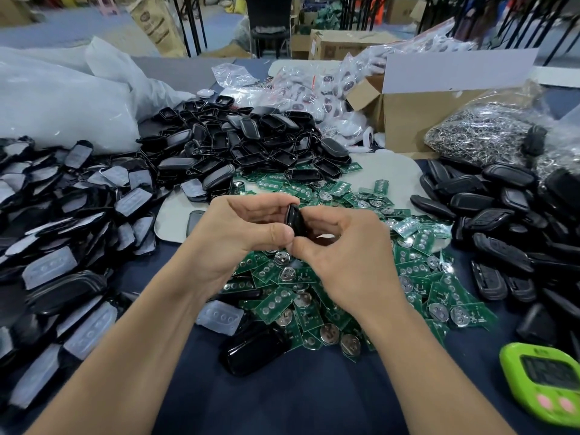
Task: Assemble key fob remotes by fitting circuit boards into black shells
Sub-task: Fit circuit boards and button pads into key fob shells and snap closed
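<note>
Both hands are up over the middle of the bench [282, 406], sharing one black shell [296, 219]. It's turned edge-on to the camera, so I honestly can't tell whether a board is already seated inside. Its long axis runs roughly 12 to 6, leaning a touch toward 11 at the top.

The left hand [238, 237] comes in from 9 o'clock. Its fingers [263, 205] curl over the upper end and the thumb presses on the near side lower down. The right hand [342, 259] comes in from 3 o'clock with its fingers [326, 215] curled, thumb and forefinger pinching the bottom end around 6. So neither hand is slack, and the shell sits right between them, touching both.

My read is that this is the squeeze-it-together step. With the shell on edge like that, the press has to go across it, 9 to 3, thumbs against fingers. If a board is wanted first, the green circuit boards [317, 296] lie directly under the hands and spill out toward 4 o'clock. That puts them nearer the right hand, so I'd let the left keep the shell.

Around the hands there's a heap of empty shells [244, 142] at 12 and finished-looking fobs [496, 221] at 3.
</note>
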The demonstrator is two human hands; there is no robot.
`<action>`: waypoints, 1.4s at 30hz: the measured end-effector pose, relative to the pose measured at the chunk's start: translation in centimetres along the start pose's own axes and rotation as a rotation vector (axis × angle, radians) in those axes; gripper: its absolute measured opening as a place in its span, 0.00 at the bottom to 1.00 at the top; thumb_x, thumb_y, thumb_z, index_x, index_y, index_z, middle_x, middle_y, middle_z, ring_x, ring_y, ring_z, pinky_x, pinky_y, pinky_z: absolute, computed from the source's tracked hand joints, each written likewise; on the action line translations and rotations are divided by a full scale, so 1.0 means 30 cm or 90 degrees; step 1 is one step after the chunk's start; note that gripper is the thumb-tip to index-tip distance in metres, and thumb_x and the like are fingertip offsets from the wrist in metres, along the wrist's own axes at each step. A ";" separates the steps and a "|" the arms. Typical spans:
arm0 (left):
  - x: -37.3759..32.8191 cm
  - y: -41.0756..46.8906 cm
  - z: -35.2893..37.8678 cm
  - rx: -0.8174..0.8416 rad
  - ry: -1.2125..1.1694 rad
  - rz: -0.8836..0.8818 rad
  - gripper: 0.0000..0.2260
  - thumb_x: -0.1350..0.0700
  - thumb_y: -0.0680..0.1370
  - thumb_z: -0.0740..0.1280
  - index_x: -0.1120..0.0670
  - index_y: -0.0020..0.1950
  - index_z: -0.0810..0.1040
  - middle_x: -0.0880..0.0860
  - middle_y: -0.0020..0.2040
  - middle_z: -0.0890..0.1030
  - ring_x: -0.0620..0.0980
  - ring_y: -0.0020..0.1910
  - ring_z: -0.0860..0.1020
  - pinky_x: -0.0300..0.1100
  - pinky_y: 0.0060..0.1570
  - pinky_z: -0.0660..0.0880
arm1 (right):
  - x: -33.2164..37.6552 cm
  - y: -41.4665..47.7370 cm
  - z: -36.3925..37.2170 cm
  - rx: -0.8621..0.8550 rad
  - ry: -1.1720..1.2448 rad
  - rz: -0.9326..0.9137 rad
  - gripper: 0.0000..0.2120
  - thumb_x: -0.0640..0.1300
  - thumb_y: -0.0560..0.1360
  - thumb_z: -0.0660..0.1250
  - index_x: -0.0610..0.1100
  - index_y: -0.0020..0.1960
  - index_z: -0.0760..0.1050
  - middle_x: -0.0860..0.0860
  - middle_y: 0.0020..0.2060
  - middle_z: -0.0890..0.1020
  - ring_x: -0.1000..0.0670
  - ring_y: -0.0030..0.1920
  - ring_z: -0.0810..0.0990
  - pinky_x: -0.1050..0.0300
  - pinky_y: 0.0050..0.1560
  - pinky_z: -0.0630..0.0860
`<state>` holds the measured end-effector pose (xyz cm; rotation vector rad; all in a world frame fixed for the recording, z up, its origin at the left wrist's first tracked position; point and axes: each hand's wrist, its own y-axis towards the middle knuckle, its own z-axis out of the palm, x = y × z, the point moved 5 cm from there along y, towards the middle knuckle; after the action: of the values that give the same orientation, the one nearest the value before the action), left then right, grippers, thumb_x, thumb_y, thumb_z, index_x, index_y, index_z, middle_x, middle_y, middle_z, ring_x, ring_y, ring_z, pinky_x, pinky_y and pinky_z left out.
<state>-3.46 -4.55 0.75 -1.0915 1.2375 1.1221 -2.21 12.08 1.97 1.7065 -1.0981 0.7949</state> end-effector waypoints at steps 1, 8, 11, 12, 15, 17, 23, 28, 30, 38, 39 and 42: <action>-0.002 -0.001 0.001 -0.001 0.003 0.004 0.23 0.61 0.66 0.78 0.58 0.61 0.85 0.60 0.54 0.87 0.55 0.53 0.85 0.49 0.54 0.84 | 0.002 0.000 -0.001 -0.003 -0.007 -0.003 0.22 0.43 0.70 0.81 0.67 0.51 0.79 0.75 0.35 0.81 0.71 0.44 0.83 0.79 0.45 0.73; 0.000 -0.006 0.029 -0.072 -0.018 -0.004 0.16 0.53 0.68 0.78 0.54 0.55 0.88 0.57 0.52 0.88 0.58 0.55 0.86 0.58 0.57 0.83 | 0.018 -0.021 0.003 -0.051 -0.168 0.017 0.16 0.46 0.73 0.78 0.61 0.58 0.83 0.65 0.38 0.84 0.60 0.43 0.84 0.64 0.48 0.80; 0.002 -0.002 0.041 -0.184 0.042 0.036 0.04 0.60 0.75 0.77 0.52 0.48 0.90 0.53 0.44 0.89 0.49 0.46 0.87 0.46 0.45 0.86 | 0.038 -0.035 0.032 -0.085 -0.259 -0.004 0.13 0.46 0.74 0.76 0.57 0.58 0.84 0.58 0.38 0.85 0.54 0.41 0.82 0.55 0.47 0.80; 0.002 -0.002 0.044 -0.211 0.053 0.049 0.06 0.63 0.75 0.76 0.52 0.46 0.90 0.53 0.42 0.89 0.47 0.42 0.86 0.41 0.41 0.84 | 0.043 -0.037 0.040 -0.101 -0.284 -0.011 0.13 0.46 0.74 0.75 0.56 0.58 0.84 0.57 0.39 0.86 0.52 0.41 0.82 0.53 0.46 0.81; -0.002 -0.001 0.044 -0.252 0.048 0.061 0.08 0.65 0.75 0.75 0.53 0.43 0.90 0.53 0.39 0.88 0.48 0.39 0.85 0.40 0.39 0.83 | 0.039 -0.036 0.040 -0.139 -0.264 -0.005 0.18 0.44 0.73 0.76 0.57 0.61 0.84 0.57 0.45 0.87 0.53 0.45 0.83 0.57 0.50 0.81; -0.010 -0.002 0.035 -0.265 0.012 0.057 0.08 0.66 0.75 0.74 0.54 0.42 0.89 0.54 0.39 0.88 0.47 0.39 0.85 0.38 0.37 0.81 | 0.016 -0.029 0.030 -0.117 -0.154 0.037 0.20 0.44 0.71 0.78 0.58 0.61 0.84 0.63 0.45 0.87 0.60 0.45 0.84 0.69 0.50 0.78; -0.011 0.001 0.018 -0.178 -0.126 0.012 0.06 0.66 0.79 0.69 0.64 0.47 0.85 0.62 0.45 0.86 0.56 0.44 0.85 0.47 0.47 0.85 | -0.047 0.010 0.011 -0.046 0.330 0.226 0.13 0.32 0.74 0.76 0.50 0.49 0.88 0.49 0.40 0.89 0.49 0.36 0.88 0.59 0.38 0.83; -0.011 -0.005 0.029 -0.164 -0.023 0.020 0.06 0.66 0.79 0.71 0.60 0.47 0.88 0.58 0.44 0.88 0.53 0.44 0.87 0.41 0.42 0.84 | -0.063 0.008 -0.003 -0.063 0.302 0.214 0.12 0.31 0.74 0.76 0.48 0.46 0.89 0.48 0.40 0.89 0.49 0.40 0.89 0.60 0.40 0.84; -0.001 -0.006 0.039 -0.153 0.035 0.009 0.07 0.63 0.79 0.73 0.53 0.46 0.89 0.55 0.43 0.89 0.52 0.45 0.88 0.41 0.41 0.84 | -0.068 0.007 -0.005 -0.066 0.251 0.190 0.13 0.32 0.74 0.76 0.51 0.46 0.89 0.51 0.40 0.89 0.50 0.42 0.89 0.59 0.43 0.84; 0.020 0.002 0.036 -0.145 0.046 -0.038 0.05 0.65 0.78 0.74 0.58 0.48 0.89 0.57 0.42 0.88 0.54 0.43 0.88 0.40 0.39 0.84 | -0.082 0.008 0.000 -0.065 0.160 0.177 0.12 0.36 0.72 0.79 0.53 0.45 0.88 0.56 0.39 0.89 0.55 0.42 0.88 0.60 0.46 0.84; 0.021 0.001 0.037 -0.145 0.040 -0.038 0.05 0.66 0.77 0.73 0.58 0.48 0.89 0.57 0.42 0.88 0.54 0.43 0.88 0.40 0.39 0.84 | -0.084 0.009 -0.001 -0.067 0.161 0.177 0.12 0.35 0.71 0.79 0.53 0.45 0.88 0.56 0.39 0.89 0.55 0.42 0.88 0.59 0.47 0.85; 0.014 -0.002 0.041 -0.143 0.023 -0.018 0.06 0.67 0.77 0.73 0.57 0.47 0.88 0.57 0.42 0.88 0.55 0.43 0.88 0.39 0.39 0.84 | -0.081 0.012 -0.007 -0.065 0.176 0.163 0.13 0.34 0.71 0.79 0.53 0.45 0.88 0.55 0.40 0.89 0.54 0.44 0.89 0.54 0.50 0.85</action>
<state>-3.24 -3.31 0.38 -1.2976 1.1393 1.2460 -3.51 12.98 0.07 1.3394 -1.1543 1.0809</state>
